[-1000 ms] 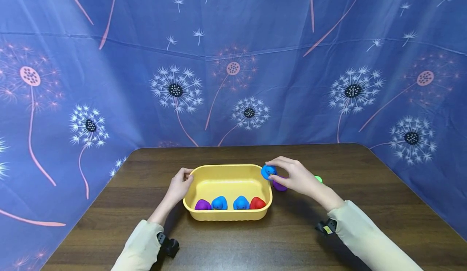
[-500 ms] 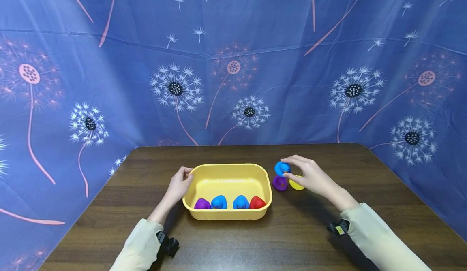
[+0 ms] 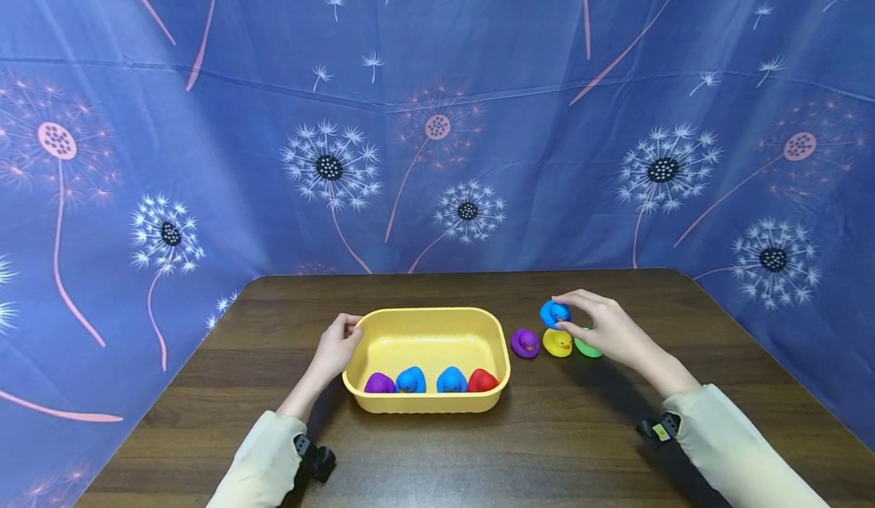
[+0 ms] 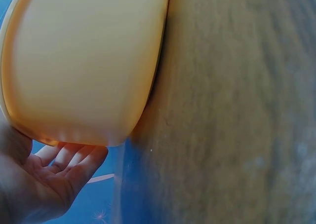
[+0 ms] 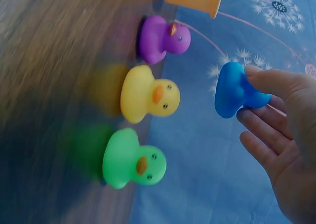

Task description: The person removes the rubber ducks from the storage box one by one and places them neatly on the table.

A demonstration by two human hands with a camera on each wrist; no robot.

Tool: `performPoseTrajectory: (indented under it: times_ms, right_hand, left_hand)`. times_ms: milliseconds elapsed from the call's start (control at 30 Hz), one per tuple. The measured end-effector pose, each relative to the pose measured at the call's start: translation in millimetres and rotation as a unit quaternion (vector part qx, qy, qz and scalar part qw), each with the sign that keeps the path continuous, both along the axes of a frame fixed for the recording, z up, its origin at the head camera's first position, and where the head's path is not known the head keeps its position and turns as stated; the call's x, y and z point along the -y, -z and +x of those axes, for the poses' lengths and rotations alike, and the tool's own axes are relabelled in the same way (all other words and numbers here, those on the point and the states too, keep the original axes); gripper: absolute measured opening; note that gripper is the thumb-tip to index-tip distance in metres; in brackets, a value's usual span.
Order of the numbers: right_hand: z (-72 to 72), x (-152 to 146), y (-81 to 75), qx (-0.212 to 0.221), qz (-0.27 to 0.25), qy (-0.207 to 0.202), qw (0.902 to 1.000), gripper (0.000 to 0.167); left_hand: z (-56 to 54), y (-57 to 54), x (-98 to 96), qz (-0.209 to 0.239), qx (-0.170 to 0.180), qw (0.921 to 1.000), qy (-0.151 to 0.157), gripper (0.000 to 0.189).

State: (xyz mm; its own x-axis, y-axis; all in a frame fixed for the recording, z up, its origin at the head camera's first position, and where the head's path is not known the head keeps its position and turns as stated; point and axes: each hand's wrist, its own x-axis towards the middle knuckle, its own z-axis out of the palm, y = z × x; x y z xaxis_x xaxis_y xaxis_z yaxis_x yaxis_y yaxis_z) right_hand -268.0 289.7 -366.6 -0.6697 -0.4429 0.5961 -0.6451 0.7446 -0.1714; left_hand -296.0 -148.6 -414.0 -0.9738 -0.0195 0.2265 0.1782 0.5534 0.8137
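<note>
A blue rubber duck (image 3: pixel 553 314) is pinched between thumb and fingers of my right hand (image 3: pixel 611 329), held in the air above the table. Below it a purple duck (image 3: pixel 524 343), a yellow duck (image 3: pixel 557 343) and a green duck (image 5: pixel 133 160) stand in a row. My left hand (image 3: pixel 337 347) grips the left end of a yellow basin (image 3: pixel 427 404) by its rim, thumb on the rim and fingers outside. Inside the basin, along its near wall, sit a purple duck (image 3: pixel 380 383), two blue ducks (image 3: pixel 411 380) and a red duck (image 3: pixel 482 380).
The dark wooden table (image 3: pixel 437 462) extends on all sides of the basin. Behind its far edge hangs a blue cloth (image 3: pixel 533 136) printed with dandelions.
My right hand has carried the blue duck rightward, away from the basin's right rim and past the purple duck. The yellow and green ducks have come into fuller view. My left hand stays put.
</note>
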Motion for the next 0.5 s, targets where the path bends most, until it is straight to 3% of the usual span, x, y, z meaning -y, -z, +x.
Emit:
performPoseTrajectory:
  times_ms: [500]
  right_hand:
    - [5.8, -27, 7.2, 0.021, 0.006, 0.039, 0.9990, 0.041]
  left_hand:
    - [0.4, -1.3, -0.2, 0.004, 0.001, 1.0000, 0.005, 0.023]
